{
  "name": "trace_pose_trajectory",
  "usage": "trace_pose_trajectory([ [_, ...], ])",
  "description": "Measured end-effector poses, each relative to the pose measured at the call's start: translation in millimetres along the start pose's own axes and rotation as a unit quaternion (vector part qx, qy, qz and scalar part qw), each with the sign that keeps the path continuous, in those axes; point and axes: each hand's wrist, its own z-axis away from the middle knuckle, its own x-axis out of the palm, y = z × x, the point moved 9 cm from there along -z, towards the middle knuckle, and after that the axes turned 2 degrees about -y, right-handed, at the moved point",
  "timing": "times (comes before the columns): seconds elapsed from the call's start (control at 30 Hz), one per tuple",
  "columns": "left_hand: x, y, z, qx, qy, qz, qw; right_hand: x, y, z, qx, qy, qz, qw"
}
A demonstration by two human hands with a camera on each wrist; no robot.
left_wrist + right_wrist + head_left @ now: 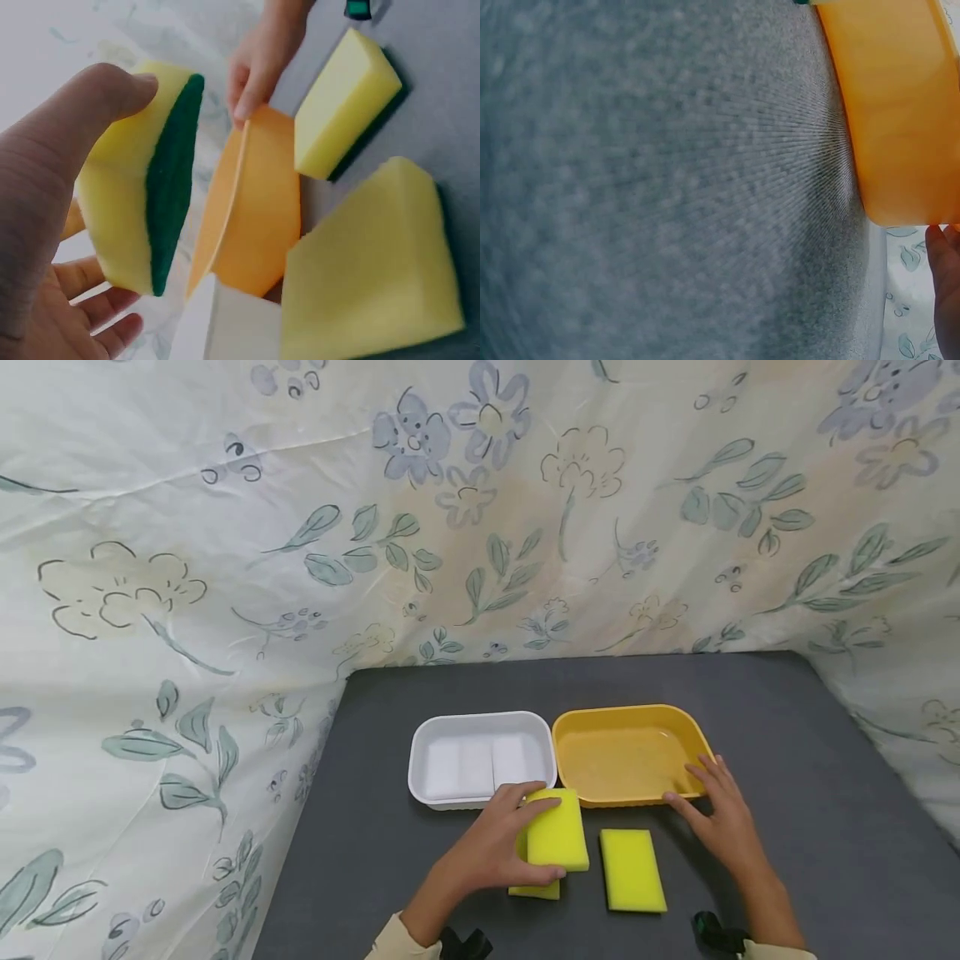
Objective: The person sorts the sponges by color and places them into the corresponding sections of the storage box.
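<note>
My left hand (483, 843) holds a yellow sponge (558, 835) between thumb and fingers, raised above the table. Its green scouring side (174, 187) shows in the left wrist view. Partly hidden below it, a second sponge (536, 891) lies on the table. A third sponge (632, 870) lies to the right, yellow side up. My right hand (720, 814) grips the near right corner of a yellow-orange plastic tray (622, 760), thumb at the front edge and fingers over the right rim. In the right wrist view, fingers (946, 285) touch the tray's end.
A white tray (453, 764) with a line across its floor stands left of the yellow one, their sides nearly touching. The dark grey table (787, 760) extends around them. Floral cloth (480, 527) hangs behind and along the sides.
</note>
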Motion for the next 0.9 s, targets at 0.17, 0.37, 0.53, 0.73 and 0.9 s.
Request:
trace_pose_trajectory([
  [0.17,4.7,2.1,-26.3,-0.006,-0.008,-0.03,0.9995,-0.3,0.4,0.7,0.005,0.004,0.002,1.0],
  [0.37,16.0,0.0,-60.1,-0.013,-0.012,-0.07,0.9974,0.8,0.8,-0.4,0.021,-0.005,0.013,1.0],
  [0.53,28.5,-9.2,-77.5,-0.019,-0.029,-0.08,0.9962,2.4,-1.4,-1.4,0.015,-0.007,-0.001,1.0],
  [0.73,41.8,-21.7,-90.2,-0.039,-0.061,-0.094,0.9929,3.2,0.3,-1.3,0.014,-0.006,-0.008,1.0],
  [0.9,47.1,-25.7,-105.0,-0.03,-0.078,-0.129,0.9881,1.0,0.1,-0.8,0.009,0.002,-0.008,1.0],
])
